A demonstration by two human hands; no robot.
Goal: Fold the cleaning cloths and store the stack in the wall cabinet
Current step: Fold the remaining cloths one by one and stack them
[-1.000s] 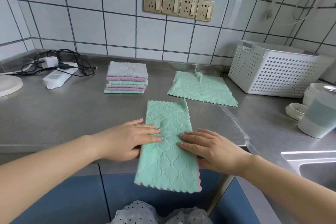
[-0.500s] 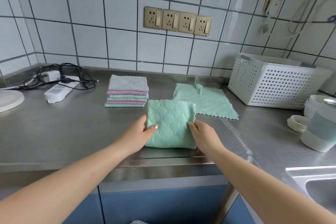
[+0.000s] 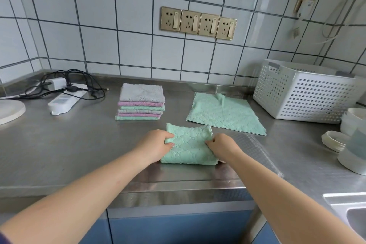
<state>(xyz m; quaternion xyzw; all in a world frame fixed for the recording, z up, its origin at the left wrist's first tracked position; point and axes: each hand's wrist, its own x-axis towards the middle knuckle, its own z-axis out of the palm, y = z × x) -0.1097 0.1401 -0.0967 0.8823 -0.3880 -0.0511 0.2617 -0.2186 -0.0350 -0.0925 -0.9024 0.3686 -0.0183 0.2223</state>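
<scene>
Head view. Left hand (image 3: 156, 145) and right hand (image 3: 221, 144): each pinching a side edge of the folded green cloth (image 3: 189, 144), which lies on the steel counter (image 3: 79, 144). Handling, judged: light, limp, non-slip; grip both sides so the layers stay together. Beyond: folded stack (image 3: 141, 104); unfolded green cloth (image 3: 223, 114).
</scene>
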